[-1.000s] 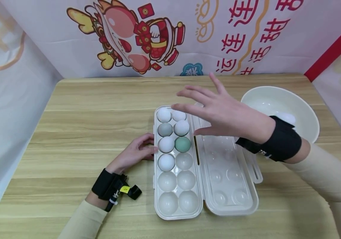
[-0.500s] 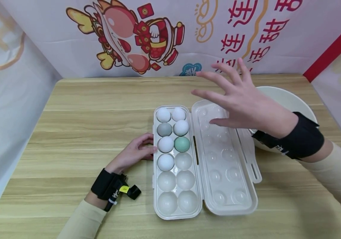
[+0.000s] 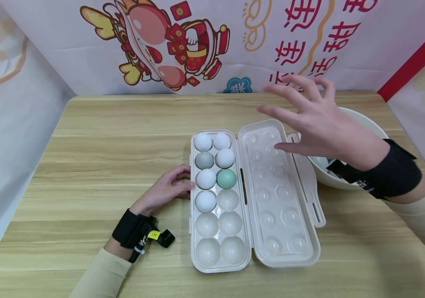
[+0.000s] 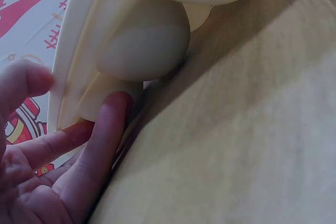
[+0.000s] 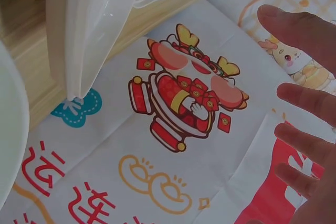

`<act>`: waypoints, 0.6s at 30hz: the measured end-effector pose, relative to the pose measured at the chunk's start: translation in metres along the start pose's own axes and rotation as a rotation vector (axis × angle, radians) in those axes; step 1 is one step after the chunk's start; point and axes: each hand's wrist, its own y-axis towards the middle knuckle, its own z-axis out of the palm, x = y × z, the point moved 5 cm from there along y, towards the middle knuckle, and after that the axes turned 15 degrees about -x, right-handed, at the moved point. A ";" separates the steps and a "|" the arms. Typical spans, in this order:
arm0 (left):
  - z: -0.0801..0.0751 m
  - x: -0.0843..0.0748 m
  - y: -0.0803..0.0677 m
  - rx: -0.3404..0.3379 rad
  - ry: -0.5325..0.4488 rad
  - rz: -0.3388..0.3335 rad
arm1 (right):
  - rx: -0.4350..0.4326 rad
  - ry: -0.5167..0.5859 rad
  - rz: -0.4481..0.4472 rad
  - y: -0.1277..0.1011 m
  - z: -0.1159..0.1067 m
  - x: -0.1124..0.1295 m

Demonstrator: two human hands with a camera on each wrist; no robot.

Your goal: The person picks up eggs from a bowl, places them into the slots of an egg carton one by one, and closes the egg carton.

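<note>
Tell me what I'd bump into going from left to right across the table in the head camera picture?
Left hand touching the tray's side → egg tray with seven eggs in its far cups → its open lid → right hand held spread in the air → white bowl at the far right.

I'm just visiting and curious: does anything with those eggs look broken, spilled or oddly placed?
Nothing looks damaged or spilled. The egg tray lies open and flat with seven whole eggs at its far end; one teal egg and one grey egg differ in colour only. Five cups are empty.
</note>
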 end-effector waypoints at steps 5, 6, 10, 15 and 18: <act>0.000 -0.001 0.000 -0.001 0.001 -0.005 | 0.001 -0.009 0.034 -0.005 -0.003 -0.007; 0.000 -0.001 0.000 -0.002 0.002 -0.006 | 0.006 -0.011 0.042 -0.007 -0.003 -0.009; 0.000 -0.001 -0.001 -0.003 0.006 -0.004 | 0.026 -0.010 0.079 -0.014 -0.004 -0.016; 0.000 -0.001 0.000 -0.002 0.000 -0.002 | 0.013 -0.006 0.116 -0.027 -0.004 -0.031; 0.001 -0.001 0.000 0.000 -0.009 0.000 | 0.026 0.002 0.154 -0.036 -0.003 -0.041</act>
